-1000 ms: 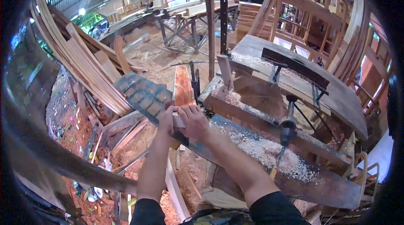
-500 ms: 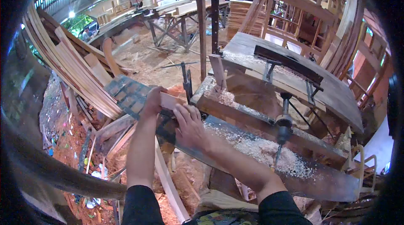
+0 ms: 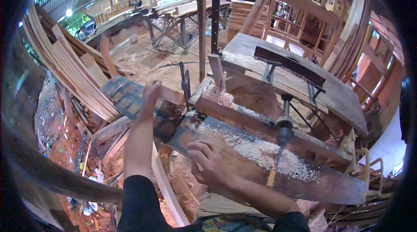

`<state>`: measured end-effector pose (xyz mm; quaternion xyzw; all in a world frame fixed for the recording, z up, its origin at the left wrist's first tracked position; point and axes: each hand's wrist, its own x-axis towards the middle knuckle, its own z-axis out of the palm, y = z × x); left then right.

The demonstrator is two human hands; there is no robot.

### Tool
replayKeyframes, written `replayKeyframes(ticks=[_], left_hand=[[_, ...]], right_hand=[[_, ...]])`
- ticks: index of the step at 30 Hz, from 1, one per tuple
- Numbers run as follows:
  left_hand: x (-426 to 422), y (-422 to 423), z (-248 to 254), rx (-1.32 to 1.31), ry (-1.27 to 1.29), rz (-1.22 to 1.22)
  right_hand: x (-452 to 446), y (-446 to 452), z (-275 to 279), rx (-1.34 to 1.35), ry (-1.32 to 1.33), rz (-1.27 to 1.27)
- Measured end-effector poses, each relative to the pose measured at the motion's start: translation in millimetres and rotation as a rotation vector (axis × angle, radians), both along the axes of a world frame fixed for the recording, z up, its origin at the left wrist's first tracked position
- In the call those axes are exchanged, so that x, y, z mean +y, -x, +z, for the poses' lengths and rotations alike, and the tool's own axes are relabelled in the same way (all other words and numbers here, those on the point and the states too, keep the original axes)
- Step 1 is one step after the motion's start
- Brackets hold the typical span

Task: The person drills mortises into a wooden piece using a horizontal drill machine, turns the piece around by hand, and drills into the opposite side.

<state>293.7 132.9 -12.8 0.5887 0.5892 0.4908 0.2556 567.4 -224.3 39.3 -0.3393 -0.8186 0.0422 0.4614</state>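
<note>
My left hand (image 3: 152,92) is closed on the left end of a short wooden block (image 3: 172,94), which lies over the far edge of the dark metal bed (image 3: 126,97). Nearer to me, my right hand (image 3: 206,160) is above the front edge of the brown board (image 3: 247,162), fingers curled but apart, holding nothing. Pale shavings (image 3: 260,154) cover part of that board. To the right of the block stands a dark metal clamp with a crossbar (image 3: 185,84).
A drill-like spindle (image 3: 284,130) points down at the shavings on the right. Behind it is a large grey tabletop (image 3: 304,75) with a dark metal bar fence (image 3: 289,64). Long planks (image 3: 69,67) lean at the left, and a post (image 3: 201,23) rises centrally.
My right hand has let go of the block and moved down toward me. My left hand still holds the block, now flatter along the far edge. The view has shifted slightly right.
</note>
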Motion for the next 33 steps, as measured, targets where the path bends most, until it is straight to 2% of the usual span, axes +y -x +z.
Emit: replayKeyframes(ticks=[1,4,7,10,13,14,16,18,20,22,25,28,31,33], left_hand=[[-1.8,-1.8,4.8,0.077,-0.031,0.048],[-13.9,-12.7,17.7,0.044,-0.016,0.078],[-56.2,-40.4,24.1,0.254,-0.391,0.364],[-113.9,-73.9,15.2,0.566,-0.66,0.366],[-113.9,-78.1,-21.4,0.785,-0.449,0.275],[-110.5,-73.7,-27.4,0.776,-0.401,0.247],[-98.7,-59.4,-23.2,0.752,-0.319,0.192],[-80.3,-21.8,-14.6,0.963,-0.182,0.259],[-66.2,-18.7,-12.7,1.044,-0.227,0.357],[-64.9,-24.7,-14.7,1.01,-0.444,0.479],[-88.0,-66.8,-16.8,0.789,-0.444,0.272],[-96.1,-78.0,-21.6,0.924,-0.505,0.322],[-69.3,-36.8,5.3,1.426,-0.232,0.301],[-0.4,33.2,-26.5,1.05,-0.225,0.43]], right_hand=[[-9.3,-7.6,4.3,-0.017,0.032,0.01],[-33.4,-28.9,10.9,-0.016,0.093,-0.008],[-52.4,-49.1,16.0,0.025,0.149,-0.028],[-70.8,-66.0,10.6,0.061,0.186,-0.09],[-88.8,-69.1,21.9,0.084,0.215,-0.099],[-94.3,-69.2,25.3,0.084,0.213,-0.086],[-99.9,-71.1,31.9,0.085,0.196,-0.062],[-107.3,-78.2,39.9,0.084,0.223,-0.087],[-112.2,-86.0,44.7,0.098,0.236,-0.128],[-113.1,-91.3,38.1,0.136,0.243,-0.138],[-117.7,-95.5,22.8,0.174,0.295,-0.16],[-125.6,-94.9,17.6,0.164,0.321,-0.178],[-131.7,-92.0,24.0,0.158,0.353,-0.183],[-132.2,-91.8,26.3,0.162,0.373,-0.183]])
